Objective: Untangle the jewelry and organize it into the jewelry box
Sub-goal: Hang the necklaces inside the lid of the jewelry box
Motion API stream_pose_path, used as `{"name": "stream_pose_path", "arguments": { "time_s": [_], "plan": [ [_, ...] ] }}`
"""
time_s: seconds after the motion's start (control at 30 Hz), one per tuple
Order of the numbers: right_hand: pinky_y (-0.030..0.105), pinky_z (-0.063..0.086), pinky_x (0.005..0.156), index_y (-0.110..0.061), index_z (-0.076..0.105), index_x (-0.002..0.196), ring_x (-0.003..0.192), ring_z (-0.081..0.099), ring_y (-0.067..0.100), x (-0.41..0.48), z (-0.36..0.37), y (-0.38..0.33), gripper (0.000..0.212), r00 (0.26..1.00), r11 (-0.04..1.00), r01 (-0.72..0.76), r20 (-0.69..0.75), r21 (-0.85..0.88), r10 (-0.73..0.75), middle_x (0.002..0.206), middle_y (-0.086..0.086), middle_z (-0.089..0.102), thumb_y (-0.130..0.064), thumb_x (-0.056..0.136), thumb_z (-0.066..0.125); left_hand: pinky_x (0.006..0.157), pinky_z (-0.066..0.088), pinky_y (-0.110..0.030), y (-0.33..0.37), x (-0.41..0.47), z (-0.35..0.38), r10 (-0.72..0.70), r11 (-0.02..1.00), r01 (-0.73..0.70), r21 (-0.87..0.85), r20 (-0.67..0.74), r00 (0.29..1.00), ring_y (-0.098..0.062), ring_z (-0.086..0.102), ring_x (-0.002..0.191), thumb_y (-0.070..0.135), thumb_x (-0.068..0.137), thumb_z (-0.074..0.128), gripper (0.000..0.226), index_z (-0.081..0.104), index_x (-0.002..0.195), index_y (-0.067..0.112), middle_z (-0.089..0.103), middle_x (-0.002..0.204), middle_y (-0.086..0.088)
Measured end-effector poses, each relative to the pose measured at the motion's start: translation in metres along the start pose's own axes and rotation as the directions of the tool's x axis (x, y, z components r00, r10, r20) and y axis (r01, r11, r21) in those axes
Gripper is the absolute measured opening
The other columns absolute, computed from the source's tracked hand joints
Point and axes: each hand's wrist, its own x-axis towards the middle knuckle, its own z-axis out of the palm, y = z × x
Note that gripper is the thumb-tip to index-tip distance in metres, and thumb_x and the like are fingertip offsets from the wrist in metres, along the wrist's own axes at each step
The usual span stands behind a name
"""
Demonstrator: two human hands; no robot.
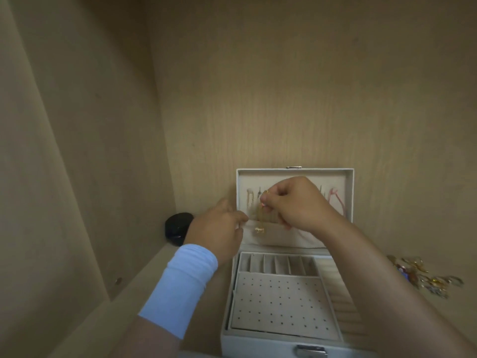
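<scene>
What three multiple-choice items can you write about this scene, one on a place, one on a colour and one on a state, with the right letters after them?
1. Where does the pile of tangled jewelry lie?
A. on the shelf, right of the jewelry box
B. in the tray with holes
C. in the small compartments

2. What colour is the round container left of the box?
A. red
B. white
C. black

3. What does the right hand do?
A. lies flat on the shelf
B. pinches a gold necklace before the open lid
C. grips the front latch

Key: 1 A, the pile lies on the shelf beyond the right forearm; 2 C, it looks glossy black; 3 B, the chain hangs from its fingertips.
</scene>
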Motion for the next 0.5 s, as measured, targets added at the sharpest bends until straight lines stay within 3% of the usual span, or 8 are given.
{"name": "stream_pose_path", "arguments": {
  "time_s": [0.1, 0.23, 0.33, 0.5],
  "plan": [
    [0.020, 0.045, 0.044, -0.008, 0.073, 0.072, 0.036, 0.053, 0.013, 0.009, -0.005, -0.009, 0.026, 0.999, 0.999, 0.024, -0.031, -0.043, -0.025, 0.047, -0.006, 0.063, -0.021, 0.094, 0.066, 0.072, 0.048, -0.029, 0.002, 0.001, 0.013, 0.010, 0.999, -0.009, 0.039, -0.035, 0.999, -0.019, 0.052, 0.101, 0.024, 0.095, 0.048, 0.043, 0.051, 0.137, 0.034, 0.046, 0.116, 0.000],
    [0.022, 0.047, 0.044, -0.005, 0.075, 0.077, 0.044, 0.057, 0.020, 0.023, -0.005, -0.015, 0.024, 0.998, 0.998, 0.043, -0.049, -0.041, -0.045, 0.070, 0.017, 0.073, -0.022, 0.093, 0.068, 0.067, 0.045, -0.030, 0.005, 0.005, 0.014, 0.014, 0.998, -0.010, 0.070, -0.063, 0.998, -0.021, 0.049, 0.102, 0.021, 0.093, 0.047, 0.042, 0.056, 0.132, 0.035, 0.045, 0.113, -0.001],
    [0.018, 0.041, 0.041, -0.006, 0.075, 0.076, 0.038, 0.052, 0.016, 0.028, 0.000, -0.017, 0.024, 0.998, 0.998, 0.033, -0.049, -0.045, -0.036, 0.055, 0.010, 0.065, -0.022, 0.093, 0.068, 0.069, 0.044, -0.029, 0.004, 0.007, 0.014, 0.018, 0.998, -0.016, 0.058, -0.042, 0.999, -0.019, 0.047, 0.104, 0.028, 0.095, 0.048, 0.034, 0.059, 0.127, 0.033, 0.045, 0.112, 0.000],
    [0.021, 0.044, 0.047, -0.013, 0.076, 0.073, 0.037, 0.051, 0.008, 0.033, 0.012, -0.009, 0.020, 0.999, 0.994, 0.029, -0.043, -0.105, -0.033, 0.044, -0.003, 0.059, -0.023, 0.090, 0.070, 0.071, 0.042, -0.028, -0.001, 0.012, 0.017, -0.031, 0.992, 0.027, -0.122, -0.034, 0.999, -0.017, 0.048, 0.105, 0.035, 0.091, 0.058, 0.017, 0.061, 0.107, 0.030, 0.043, 0.108, 0.002]
  ]
}}
